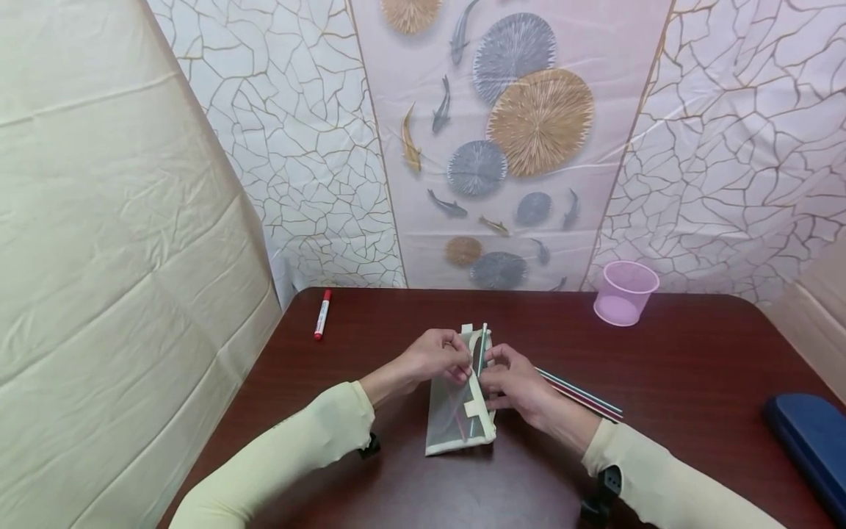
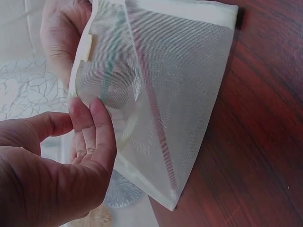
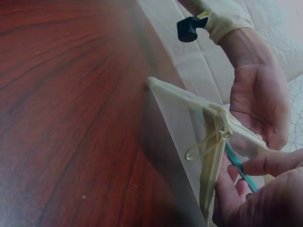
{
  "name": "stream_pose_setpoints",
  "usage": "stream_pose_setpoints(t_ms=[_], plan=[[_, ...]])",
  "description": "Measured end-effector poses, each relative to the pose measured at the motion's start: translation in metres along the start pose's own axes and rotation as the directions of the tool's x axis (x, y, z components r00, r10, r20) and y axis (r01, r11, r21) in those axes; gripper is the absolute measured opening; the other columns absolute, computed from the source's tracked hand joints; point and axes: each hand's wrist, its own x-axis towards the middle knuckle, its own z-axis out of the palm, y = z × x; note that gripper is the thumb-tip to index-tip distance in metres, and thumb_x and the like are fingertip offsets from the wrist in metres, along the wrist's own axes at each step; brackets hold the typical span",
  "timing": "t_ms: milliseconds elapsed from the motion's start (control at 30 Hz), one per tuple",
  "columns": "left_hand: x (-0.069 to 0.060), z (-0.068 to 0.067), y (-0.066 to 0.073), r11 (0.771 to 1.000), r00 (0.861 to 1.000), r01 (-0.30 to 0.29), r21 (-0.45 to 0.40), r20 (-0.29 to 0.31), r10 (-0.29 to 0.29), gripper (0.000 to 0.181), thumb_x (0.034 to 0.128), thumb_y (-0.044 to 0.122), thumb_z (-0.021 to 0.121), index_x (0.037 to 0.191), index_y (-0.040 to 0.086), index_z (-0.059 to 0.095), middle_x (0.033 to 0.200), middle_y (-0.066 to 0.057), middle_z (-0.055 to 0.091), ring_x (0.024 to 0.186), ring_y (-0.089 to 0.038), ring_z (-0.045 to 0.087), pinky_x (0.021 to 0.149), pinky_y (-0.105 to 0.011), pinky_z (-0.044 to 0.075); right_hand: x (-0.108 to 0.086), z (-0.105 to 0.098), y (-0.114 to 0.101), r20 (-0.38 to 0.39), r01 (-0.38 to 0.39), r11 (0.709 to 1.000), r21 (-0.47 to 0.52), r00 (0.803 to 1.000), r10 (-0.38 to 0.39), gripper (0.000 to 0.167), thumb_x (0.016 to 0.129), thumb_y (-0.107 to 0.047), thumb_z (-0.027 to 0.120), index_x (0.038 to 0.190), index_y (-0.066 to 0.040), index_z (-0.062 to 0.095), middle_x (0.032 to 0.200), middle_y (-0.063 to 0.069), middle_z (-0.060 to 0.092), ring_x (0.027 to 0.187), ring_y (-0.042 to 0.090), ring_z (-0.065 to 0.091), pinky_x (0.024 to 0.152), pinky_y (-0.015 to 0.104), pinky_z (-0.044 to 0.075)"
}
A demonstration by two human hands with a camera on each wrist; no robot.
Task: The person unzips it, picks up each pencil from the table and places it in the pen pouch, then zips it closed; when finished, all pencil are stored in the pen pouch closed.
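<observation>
A see-through mesh pencil pouch [image 1: 444, 422] with cream trim stands tilted at the middle of the table. My left hand [image 1: 432, 356] pinches its open upper edge between thumb and fingers. Across the opening, my right hand [image 1: 522, 386] holds a teal pencil [image 3: 232, 158], which runs into the pouch with its pale end sticking out at the far side. Through the mesh in the left wrist view, a red pencil [image 2: 154, 106] lies slanted inside. Part of the right hand's fingers is hidden behind the pouch trim.
Several pencils [image 1: 584, 397] lie beside my right forearm. A red-and-white marker [image 1: 322, 314] is at the far left, a pink plastic cup [image 1: 624, 295] at the back right. A dark blue case [image 1: 809, 441] rests at the right edge of the table [image 1: 357, 485].
</observation>
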Motion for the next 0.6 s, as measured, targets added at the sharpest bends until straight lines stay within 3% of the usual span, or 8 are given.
stream_pose_setpoints(t_ms=[367,600], plan=[[0.0009,0.0075,-0.0036,0.999,0.999,-0.023,-0.044,-0.043,0.022,0.004,0.0958,-0.001,0.065,0.099,-0.003,0.063,0.076,-0.007,0.071,0.065,-0.012,0.071,0.071,-0.033,0.067,0.0011,-0.0033,-0.0020,0.017,-0.040,0.999,-0.027,0.999,0.041,0.049,0.088,-0.001,0.061,0.133,0.003,0.040,0.099,0.007,0.063,0.086,0.016,0.070,0.074,0.036,0.063],[0.0010,0.0100,-0.0066,0.999,0.999,-0.027,-0.045,-0.042,0.025,0.005,0.0974,0.002,0.066,0.098,-0.002,0.063,0.076,-0.006,0.071,0.065,-0.012,0.070,0.070,-0.030,0.067,0.0040,-0.0085,-0.0016,0.083,-0.063,0.997,-0.034,0.994,0.065,0.047,0.092,-0.003,0.064,0.132,0.002,0.041,0.107,0.009,0.066,0.089,0.017,0.073,0.076,0.038,0.064]])
